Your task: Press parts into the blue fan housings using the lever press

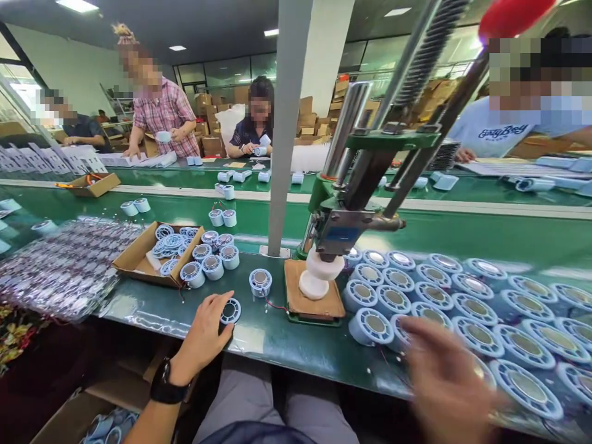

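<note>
My left hand curls its thumb and index finger around a light-blue ringed housing with a dark centre at the bench's front edge. Just beyond it stands a light-blue cylinder with a metal disc in its top and a thin red wire trailing right. My right hand is smeared by motion over the near side of closely packed blue cylinders; its fingers cannot be made out. Between the hands, a green lever press with a red knob holds a white pad above a white round block on a brown board.
Left of centre, a cardboard tray holds blue rings beside several cylinders. Bagged parts cover the bench's left. A grey post rises behind. Several people sit or stand across the green conveyor. Below left is a box of blue parts.
</note>
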Motion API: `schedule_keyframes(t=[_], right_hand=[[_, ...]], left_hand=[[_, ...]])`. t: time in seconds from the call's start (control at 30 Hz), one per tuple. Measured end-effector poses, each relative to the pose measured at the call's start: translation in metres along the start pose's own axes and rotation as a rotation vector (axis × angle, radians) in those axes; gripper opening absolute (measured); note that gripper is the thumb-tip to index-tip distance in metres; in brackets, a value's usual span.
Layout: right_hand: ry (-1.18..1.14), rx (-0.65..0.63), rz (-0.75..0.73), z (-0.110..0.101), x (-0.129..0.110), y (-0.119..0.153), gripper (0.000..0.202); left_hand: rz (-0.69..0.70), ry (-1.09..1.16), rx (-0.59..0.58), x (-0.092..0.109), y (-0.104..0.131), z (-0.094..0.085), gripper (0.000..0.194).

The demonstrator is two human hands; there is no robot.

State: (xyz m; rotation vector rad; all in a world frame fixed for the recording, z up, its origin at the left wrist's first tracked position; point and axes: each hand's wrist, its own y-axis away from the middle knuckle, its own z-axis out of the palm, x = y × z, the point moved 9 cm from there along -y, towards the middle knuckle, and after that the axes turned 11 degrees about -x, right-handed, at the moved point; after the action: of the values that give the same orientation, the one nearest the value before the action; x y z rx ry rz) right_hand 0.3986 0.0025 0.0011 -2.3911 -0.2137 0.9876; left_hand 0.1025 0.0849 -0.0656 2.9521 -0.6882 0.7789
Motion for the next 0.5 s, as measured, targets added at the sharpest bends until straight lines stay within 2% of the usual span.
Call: schedule_keyframes(t=[0.1, 0.17, 0.23, 0.3, 0.4, 0.43, 0.5], right_hand=[[-0.053, -0.183, -0.045, 0.073, -0.027, -0.033, 0.050], [-0.095, -0.354, 0.023, 0.126, -0.031, -0.061, 0.065], [-0.131, -0.444, 0.096, 0.160, -0.030, -0.077, 0.065], [-0.152, -0.474, 0.093, 0.170, -0.029, -0.074, 0.062], [-0.198, -0.413, 0.066, 0.155, -0.022, -0.036, 0.074], [-0.219, -0.372, 0.074, 0.147, -0.017, -0.020, 0.077], [-0.261, -0.296, 0.107, 0.134, -0.007, 0.007, 0.078]], left_hand=[[0.018, -0.028, 0.041, -0.001, 0.000, 0.000, 0.053], [0.046, -0.013, 0.054, -0.001, 0.001, 0.000, 0.051], [0.037, 0.039, 0.071, -0.006, 0.002, -0.001, 0.048], [-0.042, 0.135, 0.097, -0.016, 0.001, -0.004, 0.047], [-0.203, 0.350, 0.127, -0.026, 0.001, -0.005, 0.052], [-0.221, 0.422, 0.119, -0.021, 0.000, -0.003, 0.054], [-0.164, 0.514, 0.059, 0.003, -0.004, 0.004, 0.057]])
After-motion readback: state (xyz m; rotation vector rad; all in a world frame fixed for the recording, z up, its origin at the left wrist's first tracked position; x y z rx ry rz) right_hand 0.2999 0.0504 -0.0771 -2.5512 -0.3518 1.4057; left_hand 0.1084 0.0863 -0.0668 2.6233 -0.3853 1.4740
